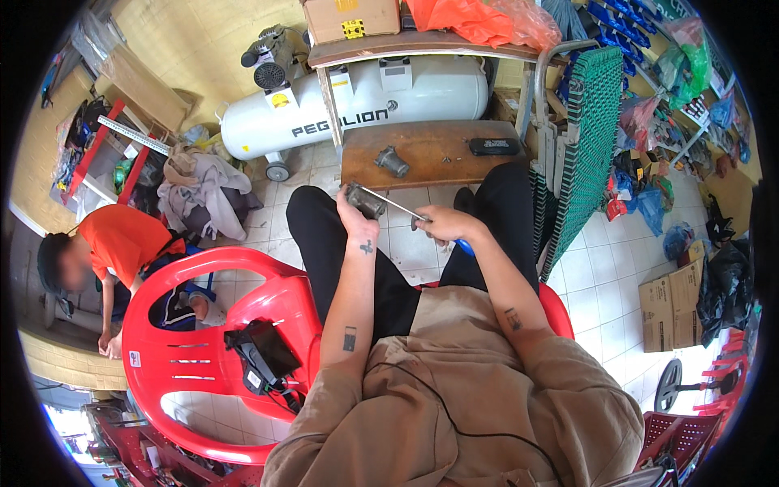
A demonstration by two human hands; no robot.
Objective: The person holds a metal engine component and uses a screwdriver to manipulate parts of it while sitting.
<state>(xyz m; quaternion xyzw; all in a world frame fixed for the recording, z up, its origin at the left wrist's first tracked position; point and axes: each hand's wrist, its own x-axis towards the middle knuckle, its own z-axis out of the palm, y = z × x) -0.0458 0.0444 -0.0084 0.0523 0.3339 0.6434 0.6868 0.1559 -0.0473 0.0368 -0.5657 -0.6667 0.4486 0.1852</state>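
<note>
My left hand (355, 221) is closed around a dark grey metal cylinder (367, 202), holding it above the floor between my knees. In my right hand (451, 225) is a long, thin screwdriver-like metal rod (399, 206). The rod slants up and left across the cylinder, and its far end lies at the cylinder's upper edge. My fingers cover most of the rod's near end, so its handle is hardly visible. Just ahead, on the low brown bench (430, 173), lies a second grey metal part (393, 161), with a black oblong case (494, 147) to its right.
A grey air compressor (349, 101) stands behind the bench. On the left is a red plastic chair (211, 268) bearing a black device (264, 353); beyond it crouches a person in orange (130, 239). A green folding bed (580, 146) and cardboard boxes (672, 304) are at right.
</note>
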